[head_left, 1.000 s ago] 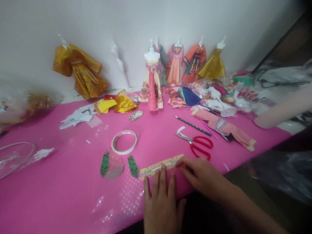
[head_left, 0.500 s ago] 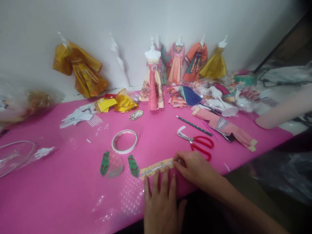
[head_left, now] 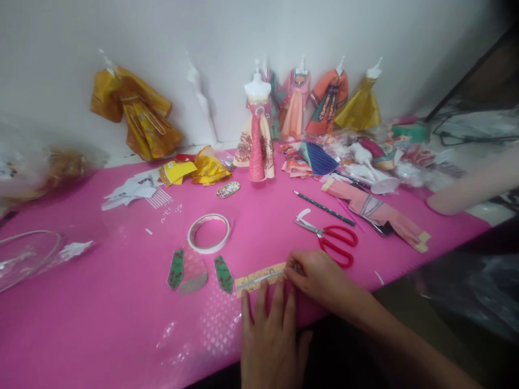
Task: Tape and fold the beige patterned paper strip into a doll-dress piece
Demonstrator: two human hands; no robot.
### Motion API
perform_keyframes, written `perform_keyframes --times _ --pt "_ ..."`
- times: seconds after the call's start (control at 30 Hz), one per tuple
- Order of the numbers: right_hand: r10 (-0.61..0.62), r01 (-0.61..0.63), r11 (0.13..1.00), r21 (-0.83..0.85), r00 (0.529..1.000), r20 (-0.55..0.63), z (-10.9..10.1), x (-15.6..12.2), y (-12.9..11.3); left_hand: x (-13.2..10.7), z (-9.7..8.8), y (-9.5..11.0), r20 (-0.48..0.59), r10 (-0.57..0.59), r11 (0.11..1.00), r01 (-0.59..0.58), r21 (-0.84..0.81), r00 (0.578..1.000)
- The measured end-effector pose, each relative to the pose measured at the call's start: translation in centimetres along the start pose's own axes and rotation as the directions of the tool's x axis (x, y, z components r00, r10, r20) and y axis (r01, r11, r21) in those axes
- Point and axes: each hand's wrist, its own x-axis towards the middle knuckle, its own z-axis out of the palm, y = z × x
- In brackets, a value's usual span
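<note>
Head view: near the worktop's (head_left: 101, 313) front edge, our left hand (head_left: 270, 337) lies flat below the paper strip (head_left: 259, 279) running left-right, while our right hand (head_left: 316, 275) pinches its right end.

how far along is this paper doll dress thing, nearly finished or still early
Partway, by the look of it. Done: dressed mannequins stand along the wall. In hand: the left hand lies flat by a patterned paper strip while the right hand works at the strip's right end. Left: the green-and-pink cut pieces lie loose beside the tape roll, and the red scissors lie out.
</note>
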Motion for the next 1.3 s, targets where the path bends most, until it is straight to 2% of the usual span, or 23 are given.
perform_keyframes --times 0.17,0.4,0.63,0.83,0.97,1.3 --pt "0.008 -0.008 1.000 -0.022 1.000 0.007 -0.2 0.3 -0.1 0.0 0.1 0.0 -0.017 -0.004 1.000 0.003 -0.025 1.000" --pt "0.024 -0.024 0.998 -0.057 1.000 0.010 -0.2 0.5 0.0 0.0 0.0 -0.1 0.012 0.028 0.999 -0.029 0.015 1.000" --pt "0.027 -0.028 0.996 -0.084 1.000 -0.012 0.0 0.7 -0.1 0.0 0.3 0.1 0.011 -0.011 1.000 0.011 -0.012 1.000" --pt "0.022 -0.023 0.997 -0.080 1.000 -0.011 0.0 0.7 -0.2 -0.2 0.5 0.5 -0.062 -0.100 0.988 0.092 -0.122 0.993" --pt "0.023 -0.023 0.997 -0.078 1.000 -0.006 -0.1 0.7 -0.4 -0.2 0.5 0.7 -0.070 -0.129 0.979 0.116 -0.169 0.989" --pt "0.040 -0.040 0.995 -0.091 0.999 0.000 -0.2 0.8 -0.6 0.1 0.6 0.9 -0.053 -0.117 0.988 0.111 -0.104 0.992"
